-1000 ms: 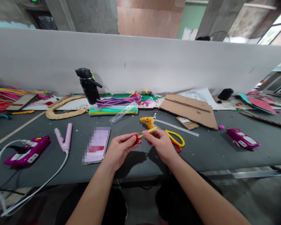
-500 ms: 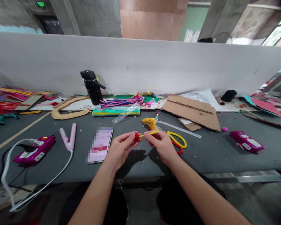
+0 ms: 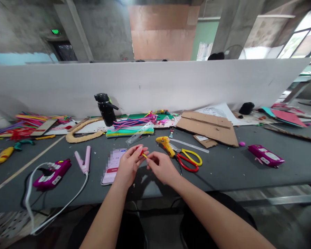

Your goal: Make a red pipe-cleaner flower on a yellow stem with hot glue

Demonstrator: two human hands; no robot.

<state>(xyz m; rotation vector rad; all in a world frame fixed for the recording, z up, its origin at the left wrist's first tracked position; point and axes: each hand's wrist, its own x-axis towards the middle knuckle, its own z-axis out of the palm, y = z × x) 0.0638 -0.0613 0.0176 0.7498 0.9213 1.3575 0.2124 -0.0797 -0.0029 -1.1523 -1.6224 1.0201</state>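
My left hand [image 3: 128, 166] is closed on a small red fuzzy piece [image 3: 139, 148], pinched between thumb and fingers; its exact shape is partly hidden. A thin yellow pipe cleaner [image 3: 144, 155] runs from that piece to my right hand [image 3: 160, 166], whose thumb and fingertips are pinched around it. Both hands hover above the table's front part. Left of them lies a phone [image 3: 115, 166] with its screen lit. Beyond and right of my right hand are a yellow glue gun [image 3: 166, 144] and scissors [image 3: 188, 167] with one red and one yellow handle.
Purple power strips lie at left [image 3: 53, 174] and right [image 3: 266, 155]. A pink hair iron [image 3: 83, 160] trails a white cord. Behind are a black bottle [image 3: 106, 110], bundled pipe cleaners [image 3: 131, 130], a clear ruler [image 3: 140, 133] and cardboard [image 3: 209, 126]. A white partition [image 3: 155, 86] closes the back.
The view has tilted up slightly. My right hand has moved down the pipe cleaner, uncovering the glue gun and scissors. The red piece has turned, and less yellow shows now.
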